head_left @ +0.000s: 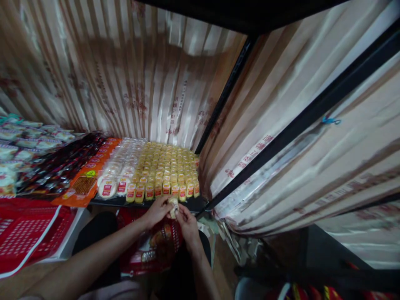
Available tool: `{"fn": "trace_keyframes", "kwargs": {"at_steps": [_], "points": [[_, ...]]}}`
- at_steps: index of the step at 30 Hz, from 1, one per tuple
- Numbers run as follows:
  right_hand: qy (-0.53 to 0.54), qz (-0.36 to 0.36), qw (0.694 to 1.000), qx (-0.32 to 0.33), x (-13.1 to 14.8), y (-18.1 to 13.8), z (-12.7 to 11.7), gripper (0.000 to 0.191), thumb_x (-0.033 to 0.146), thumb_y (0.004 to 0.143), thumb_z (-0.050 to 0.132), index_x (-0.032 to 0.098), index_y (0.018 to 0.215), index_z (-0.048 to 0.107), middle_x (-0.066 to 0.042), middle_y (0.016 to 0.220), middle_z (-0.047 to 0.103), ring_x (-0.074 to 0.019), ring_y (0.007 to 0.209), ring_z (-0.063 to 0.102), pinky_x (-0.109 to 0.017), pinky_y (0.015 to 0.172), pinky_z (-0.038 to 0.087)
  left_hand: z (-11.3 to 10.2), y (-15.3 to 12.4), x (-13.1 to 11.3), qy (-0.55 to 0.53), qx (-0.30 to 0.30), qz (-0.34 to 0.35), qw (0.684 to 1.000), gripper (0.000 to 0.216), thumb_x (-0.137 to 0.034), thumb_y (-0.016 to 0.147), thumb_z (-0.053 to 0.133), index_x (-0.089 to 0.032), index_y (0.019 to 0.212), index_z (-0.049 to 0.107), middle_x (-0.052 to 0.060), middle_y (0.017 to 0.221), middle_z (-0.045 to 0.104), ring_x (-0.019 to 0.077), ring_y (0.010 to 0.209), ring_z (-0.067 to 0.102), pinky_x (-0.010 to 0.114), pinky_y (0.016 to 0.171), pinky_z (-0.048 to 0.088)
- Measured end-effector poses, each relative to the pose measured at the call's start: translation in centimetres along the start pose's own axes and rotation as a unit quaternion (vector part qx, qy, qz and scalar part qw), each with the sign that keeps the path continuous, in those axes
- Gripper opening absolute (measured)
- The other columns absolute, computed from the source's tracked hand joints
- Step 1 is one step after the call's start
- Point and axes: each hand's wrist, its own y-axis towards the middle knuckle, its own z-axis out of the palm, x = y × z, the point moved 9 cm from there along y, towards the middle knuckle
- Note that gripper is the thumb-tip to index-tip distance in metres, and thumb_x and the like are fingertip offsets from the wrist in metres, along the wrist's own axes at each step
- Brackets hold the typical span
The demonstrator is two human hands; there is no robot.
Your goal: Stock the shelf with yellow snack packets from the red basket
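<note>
Between my two hands is a small pale-yellow wrapped snack cake (173, 207), held in front of the shelf edge. My left hand (158, 211) grips it from the left with closed fingers. From the right, my right hand (187, 223) pinches the same packet. Just beyond them stand tight rows of yellow wrapped snack cakes (166, 171) with red and orange labels. Left of these are rows of round white wrapped cakes (108, 185). Under my hands, between my knees, a red basket (128, 260) holds packaged goods that are partly hidden by my arms.
Orange snack packets (81, 183), dark shiny packets (56, 166) and white bags (25, 143) fill the shelf's left side. A red basket (21, 227) with a white handle sits at lower left. Black frame bars (278, 141) cross in front of pleated curtains (150, 83).
</note>
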Motion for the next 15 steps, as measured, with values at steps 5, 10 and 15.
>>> {"fn": "trace_keyframes", "kwargs": {"at_steps": [5, 10, 15], "points": [[0.045, 0.013, 0.996, -0.071, 0.4, 1.1, -1.2, 0.042, 0.039, 0.059, 0.073, 0.017, 0.094, 0.066, -0.007, 0.095, 0.070, -0.0217, 0.090, 0.065, -0.036, 0.085, 0.049, 0.7, 2.0, -2.0, 0.016, 0.028, -0.002, 0.999, 0.048, -0.028, 0.066, 0.061, -0.012, 0.111, 0.055, 0.003, 0.082, 0.060, 0.0117, 0.060, 0.055, 0.025, 0.053, 0.047], [0.058, 0.001, 0.992, -0.113, 0.5, 1.7, -2.2, 0.046, 0.038, 0.061, 0.072, 0.017, 0.101, 0.063, -0.008, 0.102, 0.068, -0.0209, 0.094, 0.063, -0.032, 0.081, 0.051, 1.2, 2.9, -3.3, -0.001, 0.032, 0.007, 0.999, 0.043, -0.024, 0.064, 0.063, -0.013, 0.105, 0.056, 0.001, 0.077, 0.060, 0.0110, 0.062, 0.055, 0.024, 0.057, 0.046], [0.160, 0.051, 0.971, -0.170, -0.3, 1.1, -3.2, 0.050, 0.040, 0.063, 0.073, 0.020, 0.106, 0.058, -0.006, 0.100, 0.068, -0.0165, 0.085, 0.066, -0.024, 0.066, 0.053, 1.6, 2.5, -4.5, -0.036, 0.030, 0.034, 0.998, 0.038, -0.022, 0.064, 0.065, -0.015, 0.101, 0.057, 0.001, 0.084, 0.063, 0.0132, 0.075, 0.058, 0.026, 0.071, 0.047]]}}
